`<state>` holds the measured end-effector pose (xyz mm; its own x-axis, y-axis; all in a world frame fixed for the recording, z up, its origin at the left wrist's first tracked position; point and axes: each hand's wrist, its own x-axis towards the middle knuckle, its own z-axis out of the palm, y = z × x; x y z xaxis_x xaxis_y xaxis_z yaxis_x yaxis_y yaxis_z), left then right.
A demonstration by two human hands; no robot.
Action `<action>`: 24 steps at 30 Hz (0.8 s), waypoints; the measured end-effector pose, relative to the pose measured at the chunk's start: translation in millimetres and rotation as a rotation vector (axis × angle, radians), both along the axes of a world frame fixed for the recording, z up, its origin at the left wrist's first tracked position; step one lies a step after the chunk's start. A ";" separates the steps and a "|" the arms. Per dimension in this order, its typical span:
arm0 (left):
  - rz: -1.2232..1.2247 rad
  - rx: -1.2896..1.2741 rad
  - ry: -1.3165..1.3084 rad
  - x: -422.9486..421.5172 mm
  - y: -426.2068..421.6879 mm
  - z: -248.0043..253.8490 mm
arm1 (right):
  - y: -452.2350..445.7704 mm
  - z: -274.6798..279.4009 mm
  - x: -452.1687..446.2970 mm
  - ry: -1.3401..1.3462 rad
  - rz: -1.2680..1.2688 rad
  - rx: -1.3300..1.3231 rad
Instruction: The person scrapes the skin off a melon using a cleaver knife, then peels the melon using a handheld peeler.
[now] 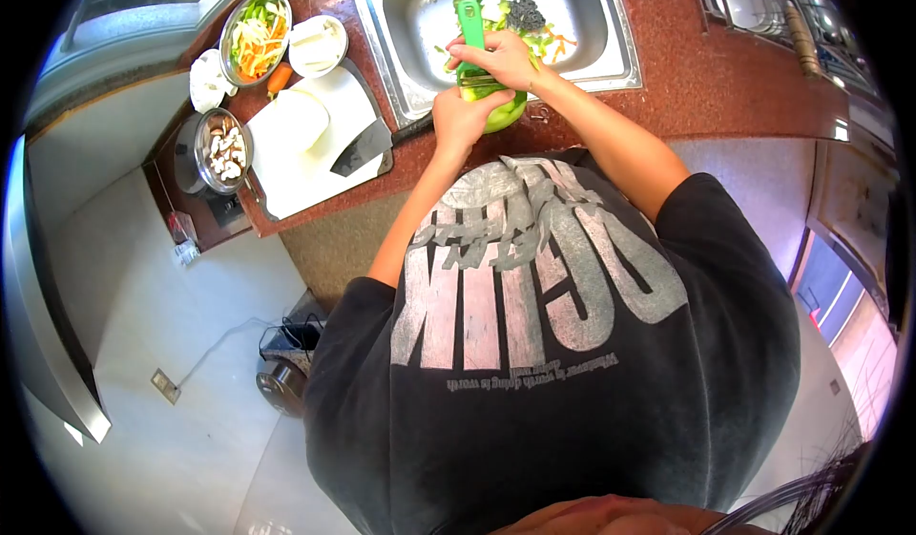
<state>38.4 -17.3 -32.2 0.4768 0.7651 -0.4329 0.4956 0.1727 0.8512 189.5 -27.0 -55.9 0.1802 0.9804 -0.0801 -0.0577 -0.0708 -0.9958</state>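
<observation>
In the head view, my right hand [506,58] is wrapped round a peeler with a green handle [469,21], its end pointing away from me. My left hand [460,118] grips a round, smooth green vegetable [508,117] at the near edge of the sink; its exact kind I cannot make out. The peeler's blade end lies against the vegetable, partly covered by my fingers. Below the hands, the metal sink [386,20] holds green and orange peelings and a dark scouring pad [525,13].
Left of the sink, a white cutting board [277,177] carries a dark-bladed knife [361,150] and a large pale piece [298,120]. Around it are a carrot [280,80], a bowl of sliced vegetables [229,48], a white bowl [318,46] and a mushroom bowl [202,158]. A dish rack [711,5] stands right.
</observation>
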 end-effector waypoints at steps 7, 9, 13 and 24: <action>0.212 0.211 -0.219 10.3 -6.5 1.8 | 15.8 16.6 3.8 -0.020 -0.023 0.025; 0.191 0.158 -0.193 10.3 -2.5 6.0 | 21.1 12.4 4.9 -0.038 -0.187 -0.044; 0.054 0.281 -0.147 10.3 -25.3 11.9 | 42.8 -28.3 35.9 -0.392 -0.466 -0.348; 0.122 0.654 0.003 6.7 10.9 19.6 | 20.0 18.6 8.7 0.328 -0.187 -0.024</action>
<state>45.1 -6.4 -12.5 0.3700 0.9188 0.1379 0.5082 -0.3244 0.7978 198.2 -6.9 -37.3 0.3165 0.9303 -0.1854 -0.3872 -0.0517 -0.9205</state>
